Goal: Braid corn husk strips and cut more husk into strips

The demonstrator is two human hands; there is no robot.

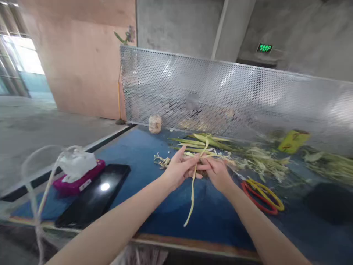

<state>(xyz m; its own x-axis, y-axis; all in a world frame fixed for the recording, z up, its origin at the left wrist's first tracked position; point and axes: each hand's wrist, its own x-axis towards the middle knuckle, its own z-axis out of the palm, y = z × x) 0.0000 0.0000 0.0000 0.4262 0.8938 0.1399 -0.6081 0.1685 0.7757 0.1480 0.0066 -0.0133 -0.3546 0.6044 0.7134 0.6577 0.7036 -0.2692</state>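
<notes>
Over the middle of the blue table my left hand (180,166) and my right hand (216,172) meet, fingertips together. Between them runs a long pale yellow-green plant strip (192,198); its upper end curls above the fingers and its lower end hangs toward the table's front edge. Both hands pinch it, though the exact grip is partly covered by the fingers. Just behind them lie several long green and yellowish leaves (190,144). A small tangle of dry pale scraps (162,161) is left of my left hand. Scissors with red and yellow handles (263,195) rest right of my right hand.
A perforated metal screen (234,95) borders the table's back. Leafy bundles (264,162) and a yellow-green box (293,141) stand at right. A pale roll (154,124) sits at the back left. At left are a black tablet (96,195) and a magenta tissue box (74,186).
</notes>
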